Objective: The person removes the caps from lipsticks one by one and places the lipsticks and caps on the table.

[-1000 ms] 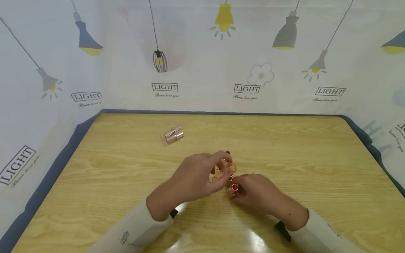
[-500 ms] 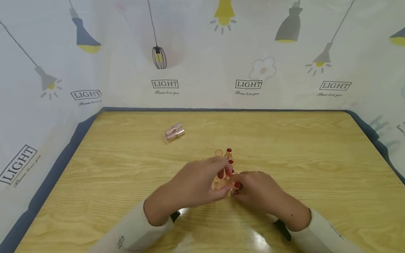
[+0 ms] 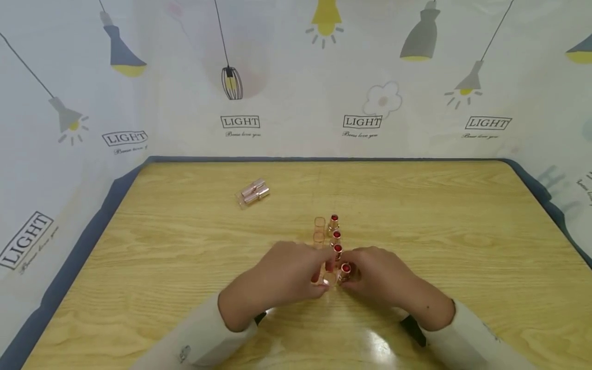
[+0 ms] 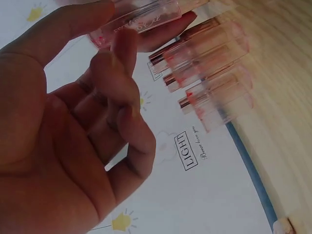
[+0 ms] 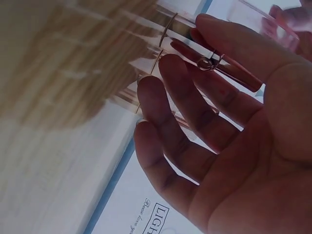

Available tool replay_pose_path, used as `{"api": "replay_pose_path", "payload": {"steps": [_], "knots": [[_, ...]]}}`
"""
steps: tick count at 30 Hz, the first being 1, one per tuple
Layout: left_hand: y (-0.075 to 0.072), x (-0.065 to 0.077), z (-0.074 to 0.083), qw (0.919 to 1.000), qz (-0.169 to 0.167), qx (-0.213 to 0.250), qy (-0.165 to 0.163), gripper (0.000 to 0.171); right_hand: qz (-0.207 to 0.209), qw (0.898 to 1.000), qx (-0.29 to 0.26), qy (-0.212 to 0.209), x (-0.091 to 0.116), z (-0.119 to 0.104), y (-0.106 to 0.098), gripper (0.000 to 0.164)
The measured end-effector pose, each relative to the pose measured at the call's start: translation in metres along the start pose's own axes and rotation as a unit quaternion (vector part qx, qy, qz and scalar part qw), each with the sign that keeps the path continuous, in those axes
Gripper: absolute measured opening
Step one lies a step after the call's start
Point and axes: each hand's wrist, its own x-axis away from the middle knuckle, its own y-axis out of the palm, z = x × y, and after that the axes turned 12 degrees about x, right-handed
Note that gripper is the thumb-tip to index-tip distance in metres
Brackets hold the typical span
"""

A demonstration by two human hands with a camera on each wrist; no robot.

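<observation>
With the left hand (image 3: pixel 284 270), pinches one clear cap (image 3: pixel 329 279) between thumb and fingers, about midway between the left and right edges of the wooden worktop (image 3: pixel 439 205); on this cap, in the left wrist view, some pale lettering (image 4: pixel 146 20). With the right hand (image 3: pixel 376 275), grasps one lipstick (image 3: pixel 345 271) by thumb and forefinger, just to the right of the clear cap, red tip upward; the other right fingers loosely bent, well visible from the right wrist. Beyond, toward the far edge, one row of three more lipsticks (image 3: pixel 336 237), all standing, all uncovered, making four red tips in total. Just beside this row, on the side of the left edge, at least two standing clear cases (image 3: pixel 319 240); behind the left fingers, impossible to tell about further ones. Nearer to the far edge, and closer to the far left corner than to the far right one, two pinkish tubes (image 3: pixel 255 192) lying side by side, with clear ends toward the left edge. On the arms, two light sleeves (image 3: pixel 203 329), with one dark piece (image 3: pixel 413 330) beside each. Behind the far edge, one pale backdrop (image 3: pixel 287 92) with seven printed lamps (image 3: pixel 327 15) and one printed flower (image 3: pixel 383 99).
</observation>
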Motion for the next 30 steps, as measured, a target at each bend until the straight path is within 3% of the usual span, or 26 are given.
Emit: {"api": "replay_pose_path", "payload": {"steps": [9,24,30], "knots": [[0.014,-0.006,-0.004,0.9982,0.005,-0.058,-0.012,0.024,0.002,1.000,-0.017,-0.007,0.000,0.004,0.000,0.018],[0.015,-0.009,-0.007,0.9973,0.011,-0.071,-0.018,0.028,0.002,1.000,-0.006,0.002,-0.003,0.005,0.001,0.016],[0.014,-0.009,-0.006,0.9983,0.006,-0.055,-0.020,0.030,-0.005,1.000,-0.013,-0.002,-0.002,0.005,0.000,0.016]]}}
